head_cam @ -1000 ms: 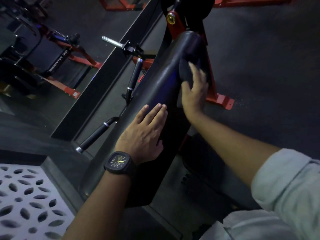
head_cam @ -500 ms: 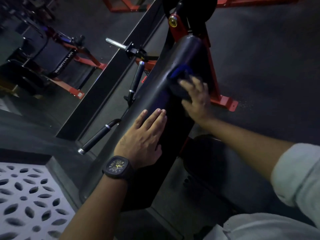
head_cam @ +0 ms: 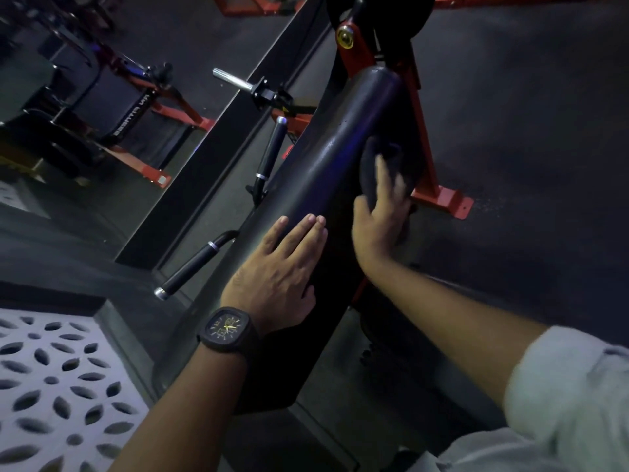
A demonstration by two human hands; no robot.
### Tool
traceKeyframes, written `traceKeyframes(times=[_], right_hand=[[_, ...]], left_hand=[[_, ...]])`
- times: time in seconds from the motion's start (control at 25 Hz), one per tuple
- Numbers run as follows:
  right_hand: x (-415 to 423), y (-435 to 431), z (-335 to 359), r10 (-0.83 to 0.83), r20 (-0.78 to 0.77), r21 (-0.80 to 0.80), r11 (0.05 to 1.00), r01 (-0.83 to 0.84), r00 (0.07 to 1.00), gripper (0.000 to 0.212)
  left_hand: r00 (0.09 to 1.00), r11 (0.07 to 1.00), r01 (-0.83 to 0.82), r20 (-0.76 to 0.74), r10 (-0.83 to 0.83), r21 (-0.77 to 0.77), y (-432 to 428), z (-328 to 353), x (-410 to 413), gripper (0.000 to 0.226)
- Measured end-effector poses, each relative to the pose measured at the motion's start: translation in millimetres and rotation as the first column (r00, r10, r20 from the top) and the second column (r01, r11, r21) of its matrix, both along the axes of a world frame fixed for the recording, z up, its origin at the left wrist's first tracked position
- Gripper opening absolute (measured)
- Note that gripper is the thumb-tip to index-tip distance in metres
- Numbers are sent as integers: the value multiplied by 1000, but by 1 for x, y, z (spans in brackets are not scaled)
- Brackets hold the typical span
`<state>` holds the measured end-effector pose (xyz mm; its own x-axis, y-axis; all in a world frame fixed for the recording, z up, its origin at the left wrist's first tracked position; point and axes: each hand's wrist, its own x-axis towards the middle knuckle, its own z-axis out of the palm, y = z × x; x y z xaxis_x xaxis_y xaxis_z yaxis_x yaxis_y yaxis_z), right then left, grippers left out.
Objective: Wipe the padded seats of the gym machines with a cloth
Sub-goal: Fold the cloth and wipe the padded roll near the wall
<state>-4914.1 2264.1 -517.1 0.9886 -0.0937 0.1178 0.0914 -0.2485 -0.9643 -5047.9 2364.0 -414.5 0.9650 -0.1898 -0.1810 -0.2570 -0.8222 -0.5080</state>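
Observation:
A long black padded seat (head_cam: 326,155) of a red-framed gym machine runs diagonally from the lower middle to the upper right. My left hand (head_cam: 275,281), with a black watch on the wrist, rests flat on the pad's lower part, fingers straight. My right hand (head_cam: 381,212) presses a dark cloth (head_cam: 377,161) against the pad's right side, a little above the left hand. Its fingers are blurred and lie over the cloth; the thumb hooks its left edge.
Two black handles (head_cam: 194,267) (head_cam: 270,151) and a steel bar (head_cam: 235,80) stick out left of the pad. A red frame foot (head_cam: 449,199) sits on the dark floor at right. Another red machine (head_cam: 119,107) stands far left. A white patterned panel (head_cam: 44,396) fills the lower left.
My right hand has slid the cloth down the pad's right side toward me, after crossing over the top half a second ago. My left hand stays flat in the same place.

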Motion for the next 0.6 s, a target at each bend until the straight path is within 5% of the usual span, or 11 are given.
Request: traceKeyframes(times=[0.12, 0.2, 0.28, 0.44, 0.6], right_hand=[[16, -23, -26, 268, 365, -176, 960, -216, 892, 62], [39, -16, -24, 86, 73, 41, 995, -89, 994, 64], [14, -1, -6, -27, -300, 166, 983, 80, 954, 68], [-8, -13, -28, 133, 39, 65, 989, -136, 990, 64], [15, -1, -28, -47, -452, 142, 982, 124, 891, 59]], left_hand=[[1000, 1000, 3, 5, -3, 0, 2, -2, 2, 90], [1000, 1000, 2, -1, -2, 13, 2, -1, 2, 89], [1000, 1000, -5, -7, 5, 20, 1, -1, 1, 90], [1000, 1000, 2, -1, -2, 29, 1, -2, 2, 90], [1000, 999, 0, -8, 1, 45, 1, -1, 1, 90]])
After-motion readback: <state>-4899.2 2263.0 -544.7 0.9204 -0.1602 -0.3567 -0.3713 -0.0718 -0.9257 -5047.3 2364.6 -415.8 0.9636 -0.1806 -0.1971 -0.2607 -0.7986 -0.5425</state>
